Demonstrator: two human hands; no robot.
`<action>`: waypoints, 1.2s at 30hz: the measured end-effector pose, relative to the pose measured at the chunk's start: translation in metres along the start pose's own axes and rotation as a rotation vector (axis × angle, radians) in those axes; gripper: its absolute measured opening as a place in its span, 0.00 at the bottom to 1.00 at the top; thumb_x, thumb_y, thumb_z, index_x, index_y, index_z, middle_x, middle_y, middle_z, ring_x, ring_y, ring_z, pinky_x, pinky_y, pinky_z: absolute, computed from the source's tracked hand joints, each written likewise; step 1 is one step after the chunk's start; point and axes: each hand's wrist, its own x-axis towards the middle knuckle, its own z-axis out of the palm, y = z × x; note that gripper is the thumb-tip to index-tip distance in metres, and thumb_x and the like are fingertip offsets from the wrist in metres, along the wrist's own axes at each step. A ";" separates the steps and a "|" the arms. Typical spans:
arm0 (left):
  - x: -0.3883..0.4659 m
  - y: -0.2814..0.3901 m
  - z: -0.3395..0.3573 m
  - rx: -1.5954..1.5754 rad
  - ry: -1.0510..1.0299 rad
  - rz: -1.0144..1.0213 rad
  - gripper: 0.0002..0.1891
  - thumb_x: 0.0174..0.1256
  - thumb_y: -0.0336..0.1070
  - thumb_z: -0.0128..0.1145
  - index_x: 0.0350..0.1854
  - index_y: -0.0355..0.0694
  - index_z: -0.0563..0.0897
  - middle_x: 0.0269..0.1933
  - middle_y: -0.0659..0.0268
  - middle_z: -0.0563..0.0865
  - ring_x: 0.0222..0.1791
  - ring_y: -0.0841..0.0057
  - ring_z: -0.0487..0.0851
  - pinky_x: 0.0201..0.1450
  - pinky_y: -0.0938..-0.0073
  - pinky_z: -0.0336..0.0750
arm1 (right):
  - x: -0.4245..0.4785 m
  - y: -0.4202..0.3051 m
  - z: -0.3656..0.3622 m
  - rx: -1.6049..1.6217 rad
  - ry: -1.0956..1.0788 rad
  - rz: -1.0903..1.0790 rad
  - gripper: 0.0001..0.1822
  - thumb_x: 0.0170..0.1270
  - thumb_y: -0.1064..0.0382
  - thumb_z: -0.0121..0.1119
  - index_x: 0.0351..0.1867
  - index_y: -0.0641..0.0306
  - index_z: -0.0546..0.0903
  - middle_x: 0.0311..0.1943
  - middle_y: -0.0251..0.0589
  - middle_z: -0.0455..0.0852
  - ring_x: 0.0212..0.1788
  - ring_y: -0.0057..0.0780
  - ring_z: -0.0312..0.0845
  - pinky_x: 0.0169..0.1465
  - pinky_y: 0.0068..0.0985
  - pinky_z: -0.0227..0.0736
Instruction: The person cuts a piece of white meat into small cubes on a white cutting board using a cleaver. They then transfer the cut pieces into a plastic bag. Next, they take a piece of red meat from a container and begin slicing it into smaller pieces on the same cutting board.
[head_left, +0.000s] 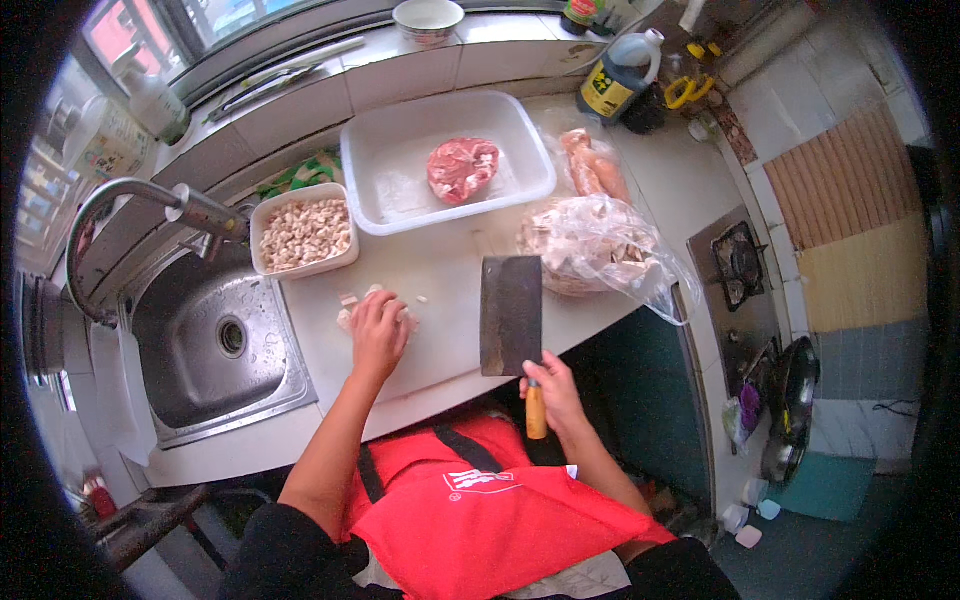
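Note:
My right hand (556, 388) grips the wooden handle (535, 412) of a Chinese cleaver, its broad dark blade (511, 315) raised over the right part of a white cutting board (442, 352). With fingers curled, my left hand (379, 330) cups a small heap of pale chopped food pieces (346, 319) on the board. Its palm hides part of the heap, and one loose bit (421, 299) lies to its right. Just beyond, a white plastic tub (304, 271) holds many similar diced pieces (306, 232).
Behind the board, a large white plastic tray (375, 217) holds raw red meat (463, 169). To the right sit bagged food (585, 240) and bagged meat (596, 166). A steel sink (202, 337) with a faucet (202, 214) is left; a gas stove (739, 262) is right.

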 end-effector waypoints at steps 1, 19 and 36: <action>-0.016 -0.003 -0.009 0.052 0.037 -0.003 0.29 0.44 0.43 0.64 0.52 0.43 0.71 0.57 0.55 0.68 0.62 0.58 0.62 0.63 0.58 0.55 | 0.006 0.016 0.001 0.011 -0.004 0.037 0.05 0.60 0.65 0.54 0.37 0.60 0.73 0.25 0.29 0.75 0.23 0.18 0.72 0.26 0.18 0.70; -0.003 -0.013 0.027 -0.281 0.361 -0.319 0.26 0.51 0.38 0.62 0.54 0.39 0.72 0.59 0.50 0.68 0.61 0.50 0.63 0.61 0.57 0.60 | 0.057 0.075 0.123 -0.162 -0.336 0.216 0.08 0.62 0.65 0.52 0.41 0.61 0.71 0.26 0.31 0.73 0.23 0.18 0.71 0.27 0.18 0.70; 0.154 0.243 0.079 -0.633 -0.214 0.773 0.18 0.55 0.48 0.56 0.48 0.50 0.78 0.55 0.57 0.71 0.58 0.51 0.64 0.60 0.52 0.59 | -0.026 -0.086 -0.034 0.380 0.392 -0.167 0.07 0.60 0.67 0.50 0.38 0.57 0.66 0.22 0.33 0.69 0.18 0.24 0.68 0.20 0.24 0.67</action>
